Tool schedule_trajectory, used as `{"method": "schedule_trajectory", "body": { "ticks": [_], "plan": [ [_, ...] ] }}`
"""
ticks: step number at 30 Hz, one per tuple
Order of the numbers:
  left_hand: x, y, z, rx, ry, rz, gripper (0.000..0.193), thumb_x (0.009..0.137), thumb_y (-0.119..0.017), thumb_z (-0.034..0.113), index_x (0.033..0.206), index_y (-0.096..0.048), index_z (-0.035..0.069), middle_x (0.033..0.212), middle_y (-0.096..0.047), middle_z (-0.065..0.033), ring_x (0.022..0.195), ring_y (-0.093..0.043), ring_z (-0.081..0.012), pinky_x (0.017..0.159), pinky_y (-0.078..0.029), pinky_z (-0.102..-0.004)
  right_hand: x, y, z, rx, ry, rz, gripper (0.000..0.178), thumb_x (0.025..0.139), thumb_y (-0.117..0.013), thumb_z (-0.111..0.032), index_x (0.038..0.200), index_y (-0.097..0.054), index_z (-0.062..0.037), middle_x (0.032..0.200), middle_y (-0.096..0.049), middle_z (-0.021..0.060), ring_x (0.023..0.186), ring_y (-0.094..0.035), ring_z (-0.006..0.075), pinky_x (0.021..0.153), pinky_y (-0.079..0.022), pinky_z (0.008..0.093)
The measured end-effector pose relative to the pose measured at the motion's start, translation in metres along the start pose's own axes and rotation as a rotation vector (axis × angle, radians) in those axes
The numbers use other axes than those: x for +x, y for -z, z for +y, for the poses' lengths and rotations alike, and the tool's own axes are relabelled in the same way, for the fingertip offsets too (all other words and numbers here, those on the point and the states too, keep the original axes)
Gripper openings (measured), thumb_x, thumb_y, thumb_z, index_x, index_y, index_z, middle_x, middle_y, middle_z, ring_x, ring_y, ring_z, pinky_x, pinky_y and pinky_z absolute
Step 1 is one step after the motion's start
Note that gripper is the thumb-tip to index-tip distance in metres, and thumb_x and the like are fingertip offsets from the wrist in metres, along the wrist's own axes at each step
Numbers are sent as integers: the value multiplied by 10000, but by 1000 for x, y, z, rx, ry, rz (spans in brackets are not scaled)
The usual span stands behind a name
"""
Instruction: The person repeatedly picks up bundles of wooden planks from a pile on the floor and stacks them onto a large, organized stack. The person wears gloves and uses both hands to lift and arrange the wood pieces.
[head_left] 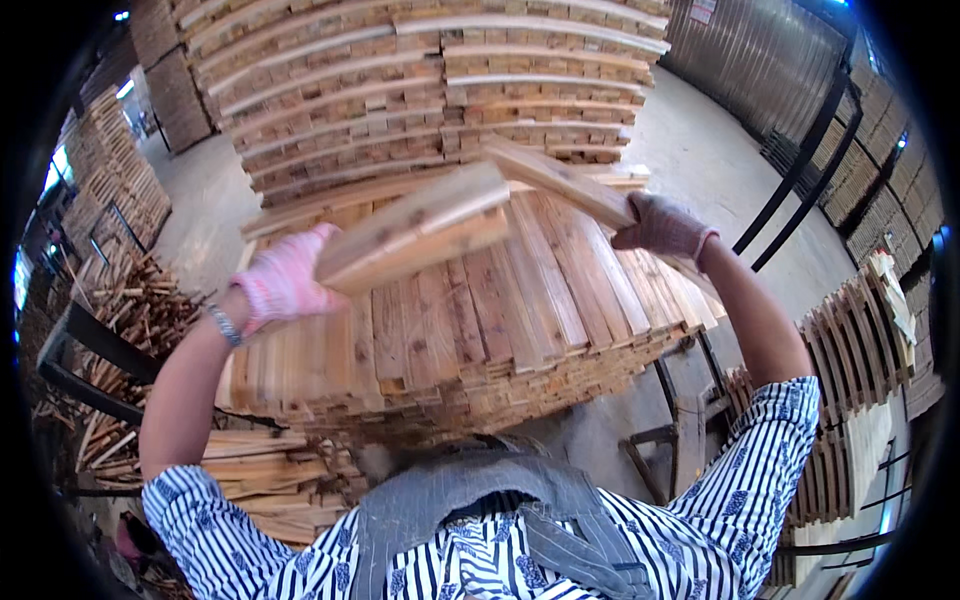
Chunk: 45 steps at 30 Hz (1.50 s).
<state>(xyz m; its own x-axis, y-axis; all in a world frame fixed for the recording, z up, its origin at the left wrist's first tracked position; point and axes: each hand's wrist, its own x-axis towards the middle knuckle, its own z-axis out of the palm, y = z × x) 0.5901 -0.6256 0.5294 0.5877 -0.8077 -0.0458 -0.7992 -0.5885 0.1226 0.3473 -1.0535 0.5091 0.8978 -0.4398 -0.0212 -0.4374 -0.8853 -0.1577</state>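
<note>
My left hand [290, 278], in a pink-and-white knit glove, is closed on the near end of a wooden board [420, 225]. Motion blurs this piece, and I cannot tell whether it is one thick board or two pressed together. My right hand [665, 228], in a greyish glove, grips another wooden board [560, 185] that slants up toward the far left. Both are held above a stack of boards [480, 310], whose top layer lies side by side, pointing away from me. The far ends of the two held pieces come close together in the view.
A tall stack of layered boards [430, 90] rises just behind the nearer one. Loose sticks [140, 310] lie heaped at the left beside a dark metal bar [105, 350]. Black bars [810, 150] stand at the right, with more racked wood [850, 360] beyond my right arm.
</note>
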Motion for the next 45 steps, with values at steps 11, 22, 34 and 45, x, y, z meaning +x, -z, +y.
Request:
{"method": "schedule_trajectory", "body": {
  "ticks": [11, 22, 34, 45],
  "plan": [
    [61, -63, 19, -23, 50, -408, 977, 526, -935, 421, 1305, -514, 7, 1107, -697, -203, 1042, -677, -318, 898, -538, -406, -11, -108, 61, 121, 97, -175, 692, 766, -811, -341, 1321, -513, -54, 1155, -639, 224, 1090, -610, 393, 944, -483, 449],
    [-2, -98, 6, 201, -29, -148, 537, 767, -737, 334, 1201, -568, 66, 1075, -654, -184, 1035, -652, -349, 884, -531, -463, -5, -117, 49, 102, 173, -40, 514, 778, -802, -285, 1116, -533, -7, 1000, -624, 242, 935, -608, 420, 785, -482, 485],
    [-11, -125, 14, 33, 48, -325, 552, 761, -749, 221, 1245, -560, 34, 1193, -641, -188, 1121, -632, -352, 916, -526, -468, -5, -136, 76, 225, 232, 8, 582, 766, -773, -243, 1216, -524, 29, 994, -654, 242, 926, -645, 415, 782, -516, 465],
    [-9, -100, 0, 107, -31, -425, 525, 731, -788, 230, 1193, -625, 40, 1140, -684, -167, 1053, -669, -345, 881, -548, -449, -5, -134, 89, 127, 99, -128, 866, 795, -780, -262, 1455, -339, 82, 1331, -559, 255, 1221, -568, 348, 1014, -462, 378]
  ]
}}
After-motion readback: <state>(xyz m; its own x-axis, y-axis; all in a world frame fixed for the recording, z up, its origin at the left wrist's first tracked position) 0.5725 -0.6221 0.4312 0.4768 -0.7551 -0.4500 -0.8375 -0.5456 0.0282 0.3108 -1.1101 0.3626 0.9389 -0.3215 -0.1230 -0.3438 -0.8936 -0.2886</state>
